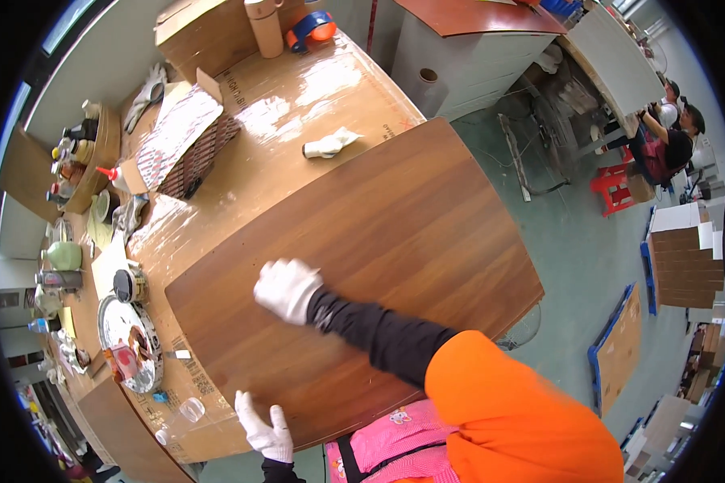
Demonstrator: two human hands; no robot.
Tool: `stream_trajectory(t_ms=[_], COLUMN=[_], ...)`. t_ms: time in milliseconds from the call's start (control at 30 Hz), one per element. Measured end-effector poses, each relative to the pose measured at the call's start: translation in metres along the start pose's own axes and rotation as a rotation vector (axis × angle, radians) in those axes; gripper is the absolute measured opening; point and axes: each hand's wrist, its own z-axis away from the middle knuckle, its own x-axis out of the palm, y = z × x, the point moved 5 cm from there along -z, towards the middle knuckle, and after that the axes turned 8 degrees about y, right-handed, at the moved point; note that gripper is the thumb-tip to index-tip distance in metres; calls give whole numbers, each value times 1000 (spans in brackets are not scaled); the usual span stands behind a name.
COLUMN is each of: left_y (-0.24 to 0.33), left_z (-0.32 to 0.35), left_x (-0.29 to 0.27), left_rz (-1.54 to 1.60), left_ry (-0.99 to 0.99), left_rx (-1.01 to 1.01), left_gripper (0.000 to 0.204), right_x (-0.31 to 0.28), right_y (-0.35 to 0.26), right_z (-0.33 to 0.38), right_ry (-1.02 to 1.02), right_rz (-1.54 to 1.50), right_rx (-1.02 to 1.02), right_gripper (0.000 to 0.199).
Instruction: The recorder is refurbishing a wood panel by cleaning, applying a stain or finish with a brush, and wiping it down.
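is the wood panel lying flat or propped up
Flat: the panel lies face-up on the cardboard-covered table, with the right hand pressed on top of it.

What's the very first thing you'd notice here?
A big brown wooden panel fills the middle, with the white-gloved right hand pressed on it and the left hand at its near edge. A bright orange sleeve fills the bottom right.

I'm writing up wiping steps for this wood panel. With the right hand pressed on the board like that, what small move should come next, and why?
Probably a sweep of the right hand toward the panel's far right side. It rests in a white glove on the brown wood panel, near its left part, with most of the surface beyond it. The left hand lies flat at the near edge, seemingly steadying the board. Whether the right hand holds a cloth is unclear.
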Motion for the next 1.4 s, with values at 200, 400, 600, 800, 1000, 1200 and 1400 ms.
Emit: stream_trajectory(t_ms=[200,400,600,800,1000,1200,1400], left_y=[63,69,63,64,54,53,49], left_z=[-33,-36,-36,-37,-36,-35,-34], left_x=[97,112,106,111,113,114,116], left_rz=[-373,-359,-354,-323,-334,-317,-306], left_ry=[17,54,107,145,118,151,188], left_rx=[256,271,286,328,317,347,384], left_gripper=[72,74,69,65,65,64,63], right_x=[-99,-116,-112,-111,-96,-78,-43], right_y=[339,414,358,277,220,153,35], right_z=[70,134,261,443,505,468,409], right_ry=[395,445,578,683,751,769,675], right_rz=[316,265,363,293,304,347,231], right_rx=[929,1166,963,1118,1154,890,704], right_gripper=[27,33,23,18,19,27,27])
